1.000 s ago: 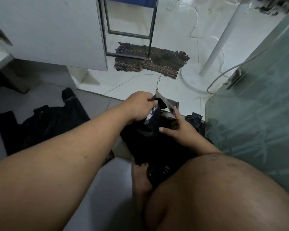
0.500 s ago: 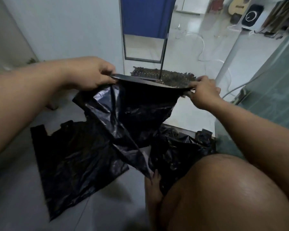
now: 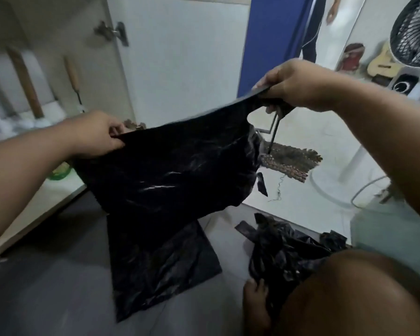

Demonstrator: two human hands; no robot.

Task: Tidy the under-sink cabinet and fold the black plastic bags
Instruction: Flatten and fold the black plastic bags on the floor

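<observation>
Above the grey floor (image 3: 46, 299), left hand (image 3: 100, 134) and right hand (image 3: 294, 83) pinch a glossy, crinkled black plastic bag (image 3: 170, 170) taut; a second bag (image 3: 160, 260) lies flat beneath, crumpled bags (image 3: 284, 251) beside.

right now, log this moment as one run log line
step: spreading bag | left hand: pinches black plastic bag edge | right hand: grips other edge | flat bag, crumpled bags: on floor

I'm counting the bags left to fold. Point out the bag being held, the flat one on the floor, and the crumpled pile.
held bag (image 3: 170, 170), head view, middle of its stretched panel
flat bag (image 3: 160, 263), head view, its centre
crumpled pile (image 3: 284, 251), head view, its top folds
</observation>
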